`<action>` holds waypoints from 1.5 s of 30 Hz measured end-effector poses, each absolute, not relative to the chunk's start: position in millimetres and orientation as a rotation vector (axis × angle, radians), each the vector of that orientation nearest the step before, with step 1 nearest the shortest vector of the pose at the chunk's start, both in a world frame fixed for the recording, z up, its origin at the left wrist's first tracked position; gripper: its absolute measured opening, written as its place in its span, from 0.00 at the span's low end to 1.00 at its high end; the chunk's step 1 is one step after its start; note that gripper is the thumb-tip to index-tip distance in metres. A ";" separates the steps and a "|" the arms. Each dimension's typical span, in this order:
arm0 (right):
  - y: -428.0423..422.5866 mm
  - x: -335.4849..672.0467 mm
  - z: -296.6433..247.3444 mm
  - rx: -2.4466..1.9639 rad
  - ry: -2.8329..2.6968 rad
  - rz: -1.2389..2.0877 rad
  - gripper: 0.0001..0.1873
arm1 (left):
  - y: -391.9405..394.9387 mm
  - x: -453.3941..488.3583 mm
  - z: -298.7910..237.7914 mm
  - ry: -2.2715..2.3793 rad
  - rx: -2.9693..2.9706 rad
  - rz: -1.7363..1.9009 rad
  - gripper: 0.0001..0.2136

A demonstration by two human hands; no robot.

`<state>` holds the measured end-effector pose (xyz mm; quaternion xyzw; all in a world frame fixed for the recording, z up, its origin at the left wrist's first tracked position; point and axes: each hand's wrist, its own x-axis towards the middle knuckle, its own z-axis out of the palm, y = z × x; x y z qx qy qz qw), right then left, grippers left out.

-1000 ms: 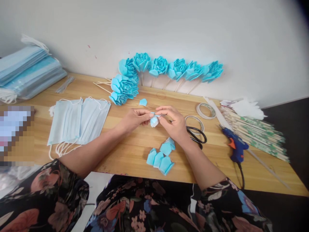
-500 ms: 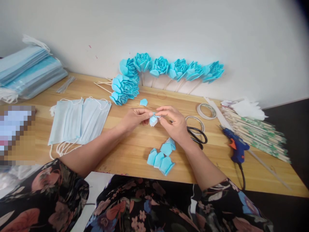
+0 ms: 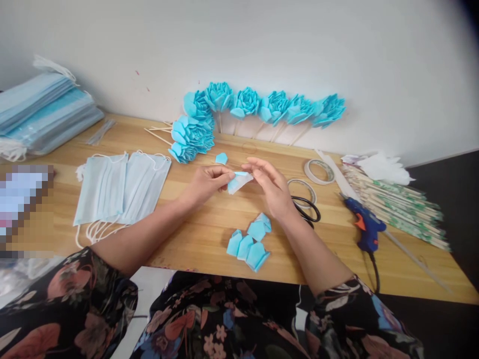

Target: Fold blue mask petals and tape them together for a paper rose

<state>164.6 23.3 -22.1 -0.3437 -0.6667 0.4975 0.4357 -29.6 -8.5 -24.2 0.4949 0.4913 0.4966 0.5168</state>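
Over the wooden table, my left hand pinches a small pale blue piece of mask fabric that sticks out to the right. My right hand sits just right of it with its fingers spread, the fingertips touching or almost touching the piece's upper edge. Below the hands lie several folded blue petals near the front edge. One loose petal rests behind the hands.
Finished blue flowers on sticks lean against the wall. Flat face masks lie at left, a mask stack at far left. Tape rolls, scissors, a blue glue gun and wrapped sticks lie at right.
The blue piece was pinched between both hands; now the right hand's fingers have opened and the piece has unfolded out to the right, held by the left hand.
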 end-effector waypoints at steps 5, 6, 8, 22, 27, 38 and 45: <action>20.3 161.9 -20.6 -0.885 -1.874 0.828 0.18 | -8.7 -29.6 -24.3 1.155 1.174 1.195 0.17; 19.6 161.4 -20.1 -0.881 -1.899 0.748 0.17 | -8.7 -29.6 -24.6 1.150 1.176 1.187 0.17; 18.7 160.8 -19.5 -0.859 -1.935 0.627 0.11 | -8.7 -29.5 -25.1 1.142 1.181 1.162 0.18; 20.4 162.6 -18.4 -0.827 -2.006 0.404 0.05 | -7.3 -31.1 -29.5 1.123 1.135 1.074 0.18; 22.7 162.9 -21.4 -0.761 -2.086 0.323 0.06 | -8.4 -31.9 -25.3 1.098 1.082 1.113 0.16; 26.0 164.0 -26.7 -0.784 -2.115 0.307 0.08 | -8.2 -30.6 -27.3 1.037 0.997 1.103 0.17; 24.3 163.9 -23.9 -0.818 -2.110 0.320 0.07 | -7.7 -31.3 -27.4 1.050 1.025 1.117 0.17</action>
